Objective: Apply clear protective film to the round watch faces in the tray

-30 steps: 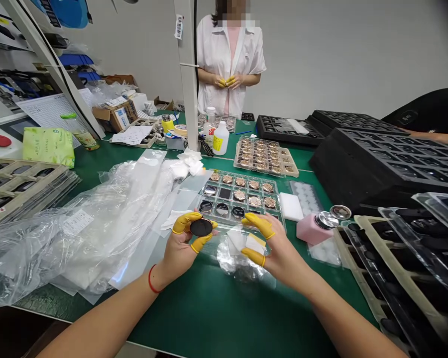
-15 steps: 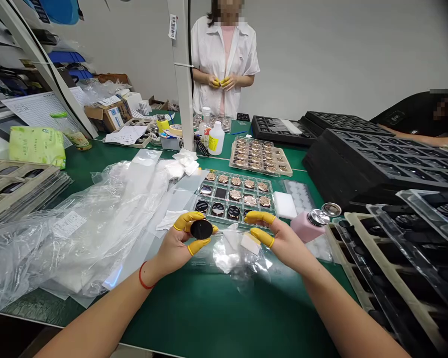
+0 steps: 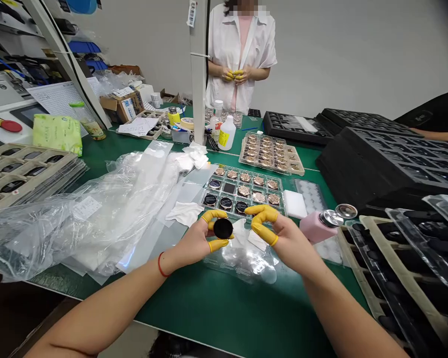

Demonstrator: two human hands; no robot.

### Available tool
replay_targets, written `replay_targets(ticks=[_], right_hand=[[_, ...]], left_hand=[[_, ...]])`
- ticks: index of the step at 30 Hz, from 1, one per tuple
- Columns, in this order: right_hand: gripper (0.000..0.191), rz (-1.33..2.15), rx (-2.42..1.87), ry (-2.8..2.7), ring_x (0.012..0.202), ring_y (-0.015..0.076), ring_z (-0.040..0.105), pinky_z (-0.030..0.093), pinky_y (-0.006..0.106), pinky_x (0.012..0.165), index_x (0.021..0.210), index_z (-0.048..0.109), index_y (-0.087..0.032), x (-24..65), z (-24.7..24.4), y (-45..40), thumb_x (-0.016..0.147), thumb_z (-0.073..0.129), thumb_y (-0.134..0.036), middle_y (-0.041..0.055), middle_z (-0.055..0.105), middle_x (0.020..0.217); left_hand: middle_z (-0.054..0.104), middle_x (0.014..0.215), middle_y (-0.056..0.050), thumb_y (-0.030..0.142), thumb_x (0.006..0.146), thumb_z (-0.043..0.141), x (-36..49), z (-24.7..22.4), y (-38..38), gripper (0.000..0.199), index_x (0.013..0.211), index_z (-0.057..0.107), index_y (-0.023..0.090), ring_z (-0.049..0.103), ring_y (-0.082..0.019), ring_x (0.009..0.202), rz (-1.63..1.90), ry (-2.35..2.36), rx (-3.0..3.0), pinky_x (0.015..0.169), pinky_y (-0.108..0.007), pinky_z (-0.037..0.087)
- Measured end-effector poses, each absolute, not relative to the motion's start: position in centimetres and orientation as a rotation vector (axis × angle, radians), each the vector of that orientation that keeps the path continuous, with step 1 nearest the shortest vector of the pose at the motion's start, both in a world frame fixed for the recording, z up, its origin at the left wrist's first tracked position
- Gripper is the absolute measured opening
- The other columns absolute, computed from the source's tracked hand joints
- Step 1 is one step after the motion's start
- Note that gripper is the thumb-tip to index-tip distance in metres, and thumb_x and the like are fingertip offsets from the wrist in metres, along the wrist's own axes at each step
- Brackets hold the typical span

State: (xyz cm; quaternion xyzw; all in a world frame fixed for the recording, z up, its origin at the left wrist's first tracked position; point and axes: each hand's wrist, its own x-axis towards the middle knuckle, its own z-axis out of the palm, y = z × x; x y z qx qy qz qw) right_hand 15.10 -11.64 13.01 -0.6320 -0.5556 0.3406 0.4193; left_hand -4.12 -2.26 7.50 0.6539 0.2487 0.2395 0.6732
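Note:
A round black disc (image 3: 223,228) is held upright between the yellow-covered fingertips of my left hand (image 3: 205,236). My right hand (image 3: 280,233), also with yellow finger covers, is just right of the disc and not touching it; its thumb and index finger are bent close, with a narrow gap and nothing visible between them. Behind both hands lies a clear tray (image 3: 254,186) with rose-gold round parts and black discs in its compartments. Crumpled clear film (image 3: 250,258) and a white wipe (image 3: 239,231) lie beneath and between my hands.
Plastic bags (image 3: 108,199) cover the left of the green table (image 3: 224,308). A pink pump bottle (image 3: 317,226) and white block (image 3: 294,204) stand right. Stacked trays (image 3: 384,258) and black foam trays (image 3: 358,169) line the right side. A person (image 3: 242,54) stands opposite.
The view has shifted, so the scene sits further right. My left hand has brought the disc nearer my right hand, and my right fingers have drawn closer together.

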Motion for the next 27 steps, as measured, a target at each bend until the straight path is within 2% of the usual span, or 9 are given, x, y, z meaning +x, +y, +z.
replay_targets(ticks=[3,8,12,22,27], right_hand=[[0.014,1.005,-1.551,-1.329,0.111,0.0219,0.052,0.039,0.040,0.095,0.080,0.057,-0.022,13.5,12.1,-10.6,0.083,0.055,-0.035,0.0047,0.057,0.120],[0.015,1.099,-1.522,-1.326,0.095,0.0191,0.058,0.045,0.036,0.086,0.091,0.060,-0.021,12.4,11.4,-9.9,0.083,0.053,-0.030,0.0049,0.063,0.103],[0.014,1.078,-1.562,-1.345,0.090,0.0185,0.058,0.045,0.034,0.082,0.089,0.061,-0.020,12.5,11.4,-10.0,0.083,0.052,-0.029,0.0041,0.064,0.096],[0.011,0.993,-1.631,-1.379,0.087,0.0186,0.058,0.045,0.033,0.078,0.085,0.060,-0.020,12.2,11.3,-10.0,0.081,0.052,-0.027,0.0034,0.064,0.093],[0.011,0.988,-1.617,-1.371,0.086,0.0183,0.058,0.047,0.033,0.076,0.083,0.059,-0.021,12.1,11.3,-10.0,0.082,0.052,-0.029,0.0034,0.063,0.092]], left_hand=[[0.063,0.100,-0.004,0.023,0.073,0.070,-4.0,7.7,-2.9,0.044,0.112,0.048,0.023,0.064,-0.017,0.089,0.528,0.525,1.523,0.083,-0.031,0.050],[0.062,0.108,-0.004,0.024,0.075,0.068,-4.2,8.0,-3.1,0.045,0.115,0.048,0.025,0.063,-0.016,0.092,0.480,0.496,1.570,0.083,-0.030,0.050],[0.063,0.105,-0.004,0.025,0.077,0.067,-4.4,8.2,-3.1,0.044,0.117,0.048,0.025,0.063,-0.018,0.092,0.437,0.505,1.611,0.081,-0.030,0.050],[0.065,0.100,-0.004,0.021,0.077,0.066,-4.2,7.6,-3.0,0.042,0.115,0.048,0.023,0.063,-0.019,0.094,0.438,0.487,1.610,0.082,-0.031,0.050],[0.064,0.105,-0.004,0.022,0.077,0.066,-4.2,7.7,-3.0,0.042,0.115,0.049,0.025,0.063,-0.018,0.093,0.459,0.488,1.616,0.081,-0.030,0.050]])
